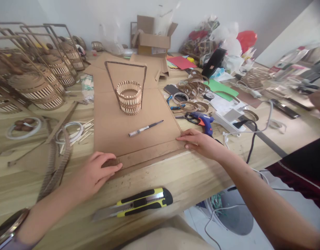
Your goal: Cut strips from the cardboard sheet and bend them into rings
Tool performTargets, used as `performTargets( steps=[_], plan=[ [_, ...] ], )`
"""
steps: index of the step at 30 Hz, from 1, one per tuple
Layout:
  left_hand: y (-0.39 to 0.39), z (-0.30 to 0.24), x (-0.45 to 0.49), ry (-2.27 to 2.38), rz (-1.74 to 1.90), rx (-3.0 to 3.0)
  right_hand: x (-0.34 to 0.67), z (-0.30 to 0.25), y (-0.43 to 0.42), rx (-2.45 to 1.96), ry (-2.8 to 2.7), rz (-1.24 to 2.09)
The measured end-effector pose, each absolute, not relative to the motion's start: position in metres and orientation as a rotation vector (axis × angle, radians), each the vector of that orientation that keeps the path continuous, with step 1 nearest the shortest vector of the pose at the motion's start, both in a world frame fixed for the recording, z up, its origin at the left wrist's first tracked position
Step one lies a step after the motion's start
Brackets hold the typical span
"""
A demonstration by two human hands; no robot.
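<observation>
A narrow cardboard strip (149, 153) lies along the near edge of a large brown cardboard sheet (110, 130). My left hand (99, 170) grips the strip's left end between thumb and fingers. At the opposite end, my right hand (200, 143) pinches the strip with its fingertips close to the sheet's corner. Farther back on the sheet stands a small round basket (129, 103) of pale sticks with a tall brown handle. A pen (146, 128) rests between basket and strip. Nearest to me, a yellow and black utility knife (141, 202) lies with its blade pointing left.
Several lidded stick baskets (36, 90) crowd the left. To the right are a blue glue gun (204, 122), coiled brown strips (192, 86) and a power strip (227, 121) with cables. A bin (231, 215) stands below the table edge. Another person's dark garment (303, 170) shows at right.
</observation>
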State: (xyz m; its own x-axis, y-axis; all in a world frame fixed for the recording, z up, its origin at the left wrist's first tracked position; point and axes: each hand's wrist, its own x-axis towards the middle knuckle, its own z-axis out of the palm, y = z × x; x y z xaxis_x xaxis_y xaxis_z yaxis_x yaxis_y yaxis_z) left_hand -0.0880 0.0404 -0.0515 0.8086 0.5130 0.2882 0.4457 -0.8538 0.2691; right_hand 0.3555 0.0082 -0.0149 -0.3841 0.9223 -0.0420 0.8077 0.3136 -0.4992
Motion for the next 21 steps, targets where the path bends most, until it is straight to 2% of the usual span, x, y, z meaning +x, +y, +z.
performTargets(
  steps=[6, 21],
  plan=[
    [0.042, -0.050, -0.088, 0.707, 0.563, 2.792, 0.361, -0.015, 0.011, -1.564, -2.375, 0.645],
    [0.042, -0.029, -0.092, 0.733, 0.385, 2.675, 0.365, -0.026, 0.006, -1.607, -2.401, 0.472]
  ],
)
